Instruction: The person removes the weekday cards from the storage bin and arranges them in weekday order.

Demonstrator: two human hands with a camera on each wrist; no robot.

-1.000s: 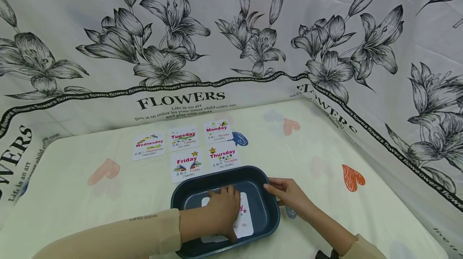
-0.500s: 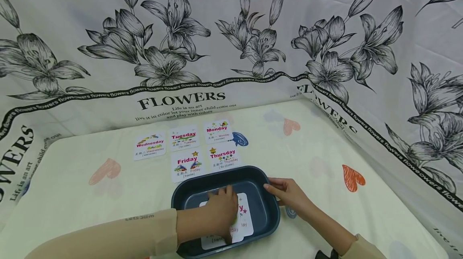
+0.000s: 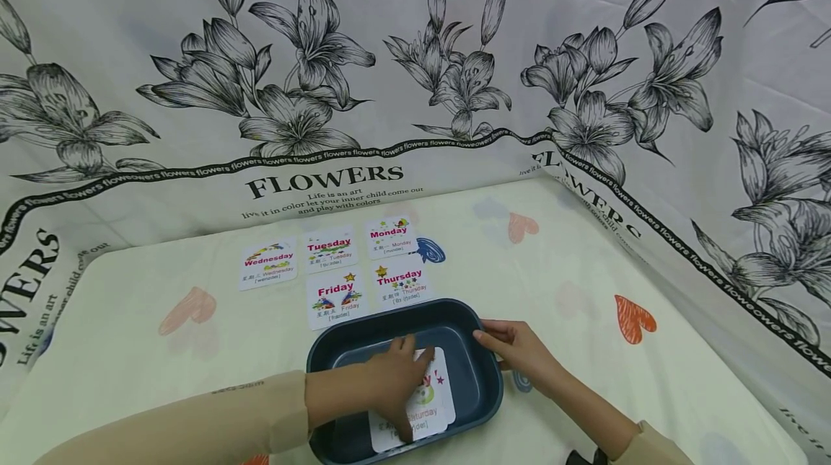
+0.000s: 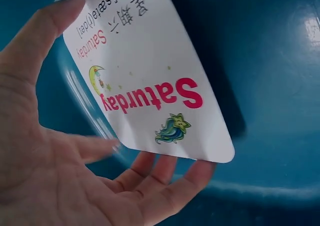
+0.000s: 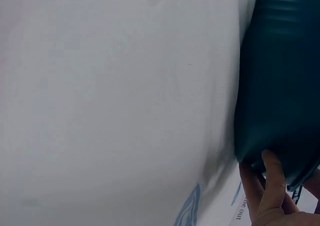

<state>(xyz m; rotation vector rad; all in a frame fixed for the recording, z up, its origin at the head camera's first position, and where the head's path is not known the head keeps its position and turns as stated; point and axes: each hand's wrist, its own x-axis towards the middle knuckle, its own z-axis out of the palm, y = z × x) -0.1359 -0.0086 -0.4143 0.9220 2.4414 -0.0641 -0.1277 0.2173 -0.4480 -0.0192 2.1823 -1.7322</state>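
Observation:
In the head view my left hand [image 3: 392, 382] reaches into a dark blue plastic tub [image 3: 480, 393]. It holds a white Saturday card [image 3: 422, 418] across its span. The left wrist view shows the thumb [image 4: 70, 11] at one end of the card [image 4: 145, 85] and the fingertips [image 4: 200, 171] at the opposite end, with the card tilted over the tub's bottom. A second white card [image 3: 449, 407] shows partly from under it. My right hand [image 3: 519, 350] grips the tub's right end, thumb on the rim and the other fingers against the outer wall.
Beyond the tub lie the Wednesday card [image 3: 267, 264], Tuesday card [image 3: 330, 249], Monday card [image 3: 391, 236], Friday card [image 3: 335, 299] and Thursday card [image 3: 400, 282], face up on a cream cloth [image 3: 552, 263]. A flower-printed curtain [image 3: 454, 54] stands behind.
My left hand has shifted slightly left and its fingers have spread, uncovering more of the Saturday card. The right hand and tub stay put.

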